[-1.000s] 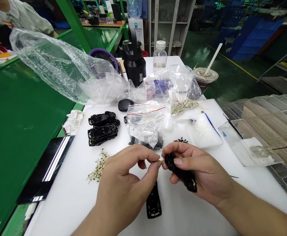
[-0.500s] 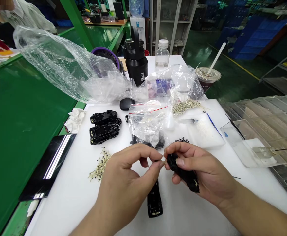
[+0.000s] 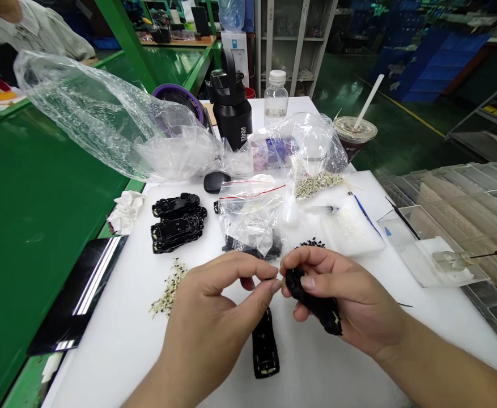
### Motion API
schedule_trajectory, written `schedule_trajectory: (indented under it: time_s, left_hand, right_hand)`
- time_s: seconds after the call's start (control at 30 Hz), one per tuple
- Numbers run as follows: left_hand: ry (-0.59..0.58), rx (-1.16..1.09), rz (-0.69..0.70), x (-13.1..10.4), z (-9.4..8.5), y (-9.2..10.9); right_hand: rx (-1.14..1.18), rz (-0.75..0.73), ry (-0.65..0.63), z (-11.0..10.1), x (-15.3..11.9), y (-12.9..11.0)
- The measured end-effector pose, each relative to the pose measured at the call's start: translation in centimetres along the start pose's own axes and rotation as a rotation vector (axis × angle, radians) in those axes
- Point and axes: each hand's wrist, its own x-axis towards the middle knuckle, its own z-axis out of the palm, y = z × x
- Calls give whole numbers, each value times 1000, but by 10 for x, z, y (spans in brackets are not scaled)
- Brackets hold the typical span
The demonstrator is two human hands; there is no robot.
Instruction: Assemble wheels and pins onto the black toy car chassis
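Observation:
My right hand (image 3: 350, 294) is wrapped round a black toy-car-like part (image 3: 316, 306), held tilted above the white table. Beside its upper end, the thumb and index finger of my left hand (image 3: 226, 306) are pinched together; whatever lies between them is too small to name. Below the hands, another long black part (image 3: 266, 351) rests on the table. Two black car-shaped pieces (image 3: 178, 229) lie at the left. Near my left wrist is a pile of small pale pieces with dark tips (image 3: 169, 292). Small black bits (image 3: 313, 242) lie behind my right hand.
Clear plastic bags (image 3: 252, 212) spread across the middle and back. Behind them stand a black flask (image 3: 231, 116), a clear bottle (image 3: 276, 102) and a drink cup (image 3: 354, 136). A compartment box (image 3: 464, 204) is at right, a black tablet (image 3: 78, 294) at left. A person sits far left.
The whole view has shifted slightly, so most things appear a little further left. Both hands keep nearly the same pose, with my left fingertips still close to the black part.

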Motion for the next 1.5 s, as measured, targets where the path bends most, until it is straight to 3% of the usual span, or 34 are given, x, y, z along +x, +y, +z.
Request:
schedule_trajectory:
  time_s: [0.27, 0.7, 0.83, 0.97, 1.5]
  left_hand:
    - [3, 72, 157, 0, 2, -2]
    - [86, 197, 190, -2, 2, -7]
    - [61, 209, 195, -1, 3, -7]
    - [17, 238, 210, 1, 4, -7]
    - [32, 268, 164, 3, 5, -6]
  right_hand:
    - [-32, -44, 5, -1, 2, 1]
    - [-83, -108, 93, 0, 1, 3]
    - [-100, -140, 104, 2, 0, 1]
    - [-78, -188, 74, 3, -2, 2]
    - [-145, -199, 11, 1, -6, 6]
